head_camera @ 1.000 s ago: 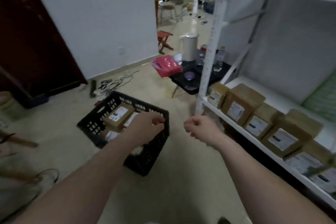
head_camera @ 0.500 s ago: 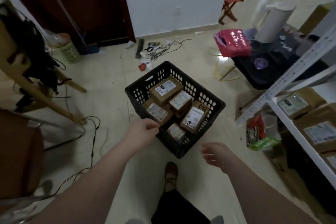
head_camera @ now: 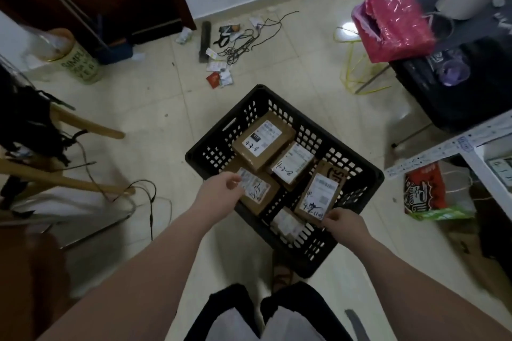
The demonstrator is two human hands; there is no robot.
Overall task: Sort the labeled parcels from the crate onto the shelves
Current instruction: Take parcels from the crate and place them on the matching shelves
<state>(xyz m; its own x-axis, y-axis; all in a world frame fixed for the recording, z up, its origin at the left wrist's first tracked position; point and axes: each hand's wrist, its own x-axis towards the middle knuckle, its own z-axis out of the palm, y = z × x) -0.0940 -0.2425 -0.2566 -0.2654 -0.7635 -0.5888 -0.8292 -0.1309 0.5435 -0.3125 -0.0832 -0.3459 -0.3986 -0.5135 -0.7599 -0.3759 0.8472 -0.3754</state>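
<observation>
Both hands are down at the black crate (head_camera: 219, 152) on the tiled floor, five labelled parcels inside it. The left hand (head_camera: 219, 191) sits at the near-left parcel (head_camera: 259, 191), fingers curled in over its label corner, though whether they actually grip it I cannot tell. The right hand (head_camera: 343, 223) is on the tilted parcel (head_camera: 318, 194) at the crate's near-right side, fingertips bent and pinching its lower edge (right over the handwritten code). Two more parcels, the far parcel (head_camera: 263, 144) and the middle parcel (head_camera: 292, 163), lie flat and untouched, and a small parcel (head_camera: 286, 223) is tucked low between the hands. The white shelf frame (head_camera: 443, 147) stands to the right.
</observation>
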